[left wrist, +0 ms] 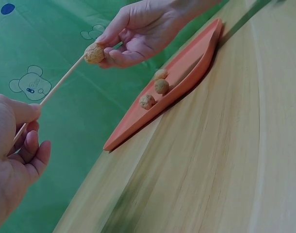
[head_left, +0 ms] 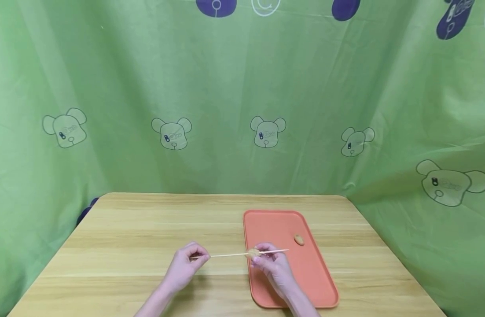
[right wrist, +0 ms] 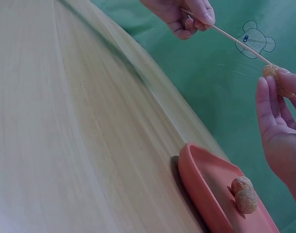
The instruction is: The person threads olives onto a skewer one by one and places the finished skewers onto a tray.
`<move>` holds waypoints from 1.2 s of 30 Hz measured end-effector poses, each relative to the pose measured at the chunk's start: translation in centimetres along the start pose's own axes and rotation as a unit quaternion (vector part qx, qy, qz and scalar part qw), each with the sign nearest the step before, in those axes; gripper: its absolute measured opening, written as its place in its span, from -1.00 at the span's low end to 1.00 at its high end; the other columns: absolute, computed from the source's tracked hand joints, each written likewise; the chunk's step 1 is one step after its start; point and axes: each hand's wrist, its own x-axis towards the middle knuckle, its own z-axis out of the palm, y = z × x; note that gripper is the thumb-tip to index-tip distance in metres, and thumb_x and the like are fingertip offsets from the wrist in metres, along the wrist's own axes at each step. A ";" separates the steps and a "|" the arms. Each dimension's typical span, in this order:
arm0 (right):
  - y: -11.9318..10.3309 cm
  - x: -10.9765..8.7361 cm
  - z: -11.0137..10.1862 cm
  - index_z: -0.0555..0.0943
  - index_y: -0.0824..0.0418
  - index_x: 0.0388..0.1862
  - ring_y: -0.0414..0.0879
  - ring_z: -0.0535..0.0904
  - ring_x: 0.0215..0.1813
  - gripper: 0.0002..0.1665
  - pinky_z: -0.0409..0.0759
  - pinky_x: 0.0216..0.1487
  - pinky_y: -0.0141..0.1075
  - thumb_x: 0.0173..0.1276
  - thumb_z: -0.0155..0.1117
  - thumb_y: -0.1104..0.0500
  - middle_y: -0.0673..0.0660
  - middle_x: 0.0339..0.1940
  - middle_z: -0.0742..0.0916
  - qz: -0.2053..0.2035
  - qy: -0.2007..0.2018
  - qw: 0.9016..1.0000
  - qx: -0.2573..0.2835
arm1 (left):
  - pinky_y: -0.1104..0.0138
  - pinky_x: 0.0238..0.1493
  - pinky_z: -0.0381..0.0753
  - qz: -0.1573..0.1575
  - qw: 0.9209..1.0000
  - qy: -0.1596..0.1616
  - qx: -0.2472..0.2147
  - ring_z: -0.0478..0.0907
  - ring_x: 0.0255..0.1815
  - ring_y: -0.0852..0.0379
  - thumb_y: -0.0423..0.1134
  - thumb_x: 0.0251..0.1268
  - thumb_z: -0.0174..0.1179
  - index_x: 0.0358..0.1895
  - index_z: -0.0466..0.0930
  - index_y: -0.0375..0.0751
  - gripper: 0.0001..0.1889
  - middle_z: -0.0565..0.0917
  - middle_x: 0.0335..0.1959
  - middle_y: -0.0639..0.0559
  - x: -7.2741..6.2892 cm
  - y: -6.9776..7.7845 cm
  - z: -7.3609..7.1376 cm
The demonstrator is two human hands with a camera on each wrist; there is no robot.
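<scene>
My left hand [head_left: 189,264] pinches a thin wooden skewer [head_left: 228,255] near one end, between thumb and fingers. The skewer lies almost level above the table. Toward its other end sits a wrinkled golden-brown ball [head_left: 252,253], which looks like a fried meatball. My right hand [head_left: 275,266] pinches this ball with thumb and fingertips, over the tray's left side. Past the ball, the pointed tip sticks out to the right in the head view. The left wrist view shows the ball [left wrist: 94,53] between the right fingers and the skewer [left wrist: 64,77] running into it.
On the right of the wooden table [head_left: 147,229] lies a coral-red tray [head_left: 282,220]. Several similar brown balls [left wrist: 161,86] rest together in it; the right wrist view shows a pair [right wrist: 246,201]. A green curtain [head_left: 218,88] with bear prints hangs behind and beside the table.
</scene>
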 end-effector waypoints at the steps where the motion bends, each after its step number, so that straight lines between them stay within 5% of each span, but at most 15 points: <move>1: 0.0 0.0 0.1 0.53 0.25 -0.17 -0.14 0.62 -0.26 -0.67 0.60 -0.18 -0.35 0.17 0.06 0.56 0.09 -0.27 0.67 0.001 0.002 1.000 0.000 | 0.38 -0.14 0.53 -0.001 1.000 0.000 -0.001 0.52 -0.27 0.15 -0.37 0.12 0.25 -0.40 0.58 -0.28 -0.95 0.55 -0.38 0.03 0.0 0.0 0.1; 15: 0.8 0.3 0.9 0.52 0.22 -0.16 -0.17 0.62 -0.31 -0.66 0.60 -0.21 -0.38 0.17 0.07 0.55 0.08 -0.28 0.69 0.011 -0.008 1.000 0.011 | 0.37 -0.14 0.54 0.010 1.000 -0.008 -0.013 0.52 -0.26 0.15 -0.39 0.14 0.23 -0.38 0.58 -0.32 -0.95 0.55 -0.37 0.02 0.1 0.3 0.5; 27: 1.5 0.3 1.3 0.53 0.23 -0.16 -0.17 0.61 -0.31 -0.65 0.59 -0.20 -0.37 0.17 0.04 0.57 0.08 -0.27 0.69 0.000 -0.029 0.999 0.021 | 0.37 -0.16 0.53 -0.010 1.000 0.003 0.007 0.49 -0.31 0.14 -0.53 0.09 0.20 -0.43 0.57 -0.34 -0.94 0.53 -0.41 0.00 0.2 0.7 1.2; 36: 2.1 0.4 1.7 0.53 0.22 -0.17 -0.16 0.61 -0.31 -0.65 0.59 -0.21 -0.37 0.16 0.08 0.56 0.07 -0.27 0.68 0.002 -0.021 1.000 0.022 | 0.38 -0.19 0.54 0.024 1.000 -0.004 -0.011 0.49 -0.32 0.21 -0.44 0.10 0.24 -0.39 0.59 -0.30 -0.97 0.54 -0.40 0.06 0.1 0.2 1.1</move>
